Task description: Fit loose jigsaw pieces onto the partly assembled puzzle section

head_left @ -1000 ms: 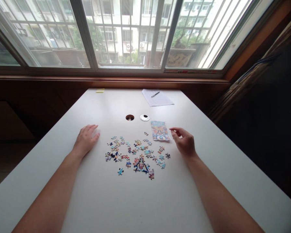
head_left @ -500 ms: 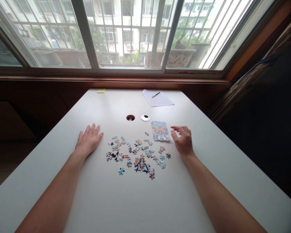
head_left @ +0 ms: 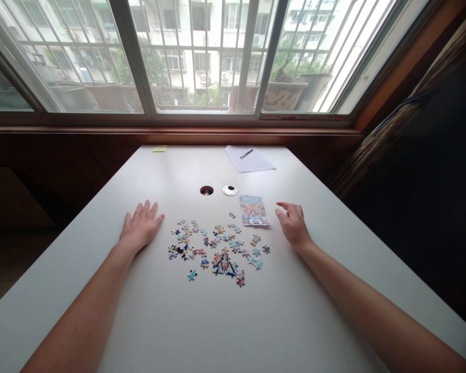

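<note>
Several small colourful puzzle pieces [head_left: 217,246] lie scattered on the white table [head_left: 233,316], with a few joined pieces [head_left: 225,267] at the front of the scatter. A small picture card [head_left: 253,210] lies just behind them. My left hand [head_left: 141,228] rests flat on the table to the left of the pieces, fingers stretched out. My right hand [head_left: 292,223] lies on the table to the right of the card, fingers loosely extended, holding nothing.
A round cable hole [head_left: 206,190] and its loose cap [head_left: 230,190] sit behind the pieces. Farther back lie a sheet of paper [head_left: 249,158] with a pen [head_left: 246,153] and a yellow sticky note [head_left: 159,149]. A barred window runs along the far wall.
My left hand flattened onto the table with fingers spread. My right hand opened from a loose pinch and settled on the table beside the card.
</note>
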Demonstrator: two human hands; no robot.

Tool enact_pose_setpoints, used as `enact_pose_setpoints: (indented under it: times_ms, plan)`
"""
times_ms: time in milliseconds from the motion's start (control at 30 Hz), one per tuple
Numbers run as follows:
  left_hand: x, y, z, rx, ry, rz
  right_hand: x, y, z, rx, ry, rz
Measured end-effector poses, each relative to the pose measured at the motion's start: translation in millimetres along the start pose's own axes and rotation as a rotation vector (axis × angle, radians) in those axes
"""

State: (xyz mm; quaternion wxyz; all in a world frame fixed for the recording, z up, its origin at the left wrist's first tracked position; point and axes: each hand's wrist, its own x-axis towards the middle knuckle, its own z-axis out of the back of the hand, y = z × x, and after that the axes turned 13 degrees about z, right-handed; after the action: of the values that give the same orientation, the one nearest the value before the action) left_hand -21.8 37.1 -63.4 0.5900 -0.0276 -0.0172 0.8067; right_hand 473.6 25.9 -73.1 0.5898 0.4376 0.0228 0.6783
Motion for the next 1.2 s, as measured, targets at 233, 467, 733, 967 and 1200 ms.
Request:
enact_pose_setpoints:
  times_ms: [233, 467, 733, 967, 1200]
  plan:
    - [11, 3, -1, 0.02, 0.018, -0.02, -7, -18, 25, 0.015, 0.144, 0.081]
    - [22, 3, 0, 0.026, 0.002, -0.028, -27, -36, 44, -0.4, 0.453, 0.235]
    - [20, 4, -1, 0.014, -0.018, -0.02, -53, -25, 61, -0.569, 0.607, 0.216]
    - [18, 7, -2, 0.004, -0.043, -0.037, -70, -11, 70, -0.571, 0.683, 0.248]
    - [12, 10, -1, -0.006, -0.075, -0.093, -85, 2, 77, -0.514, 0.702, 0.372]
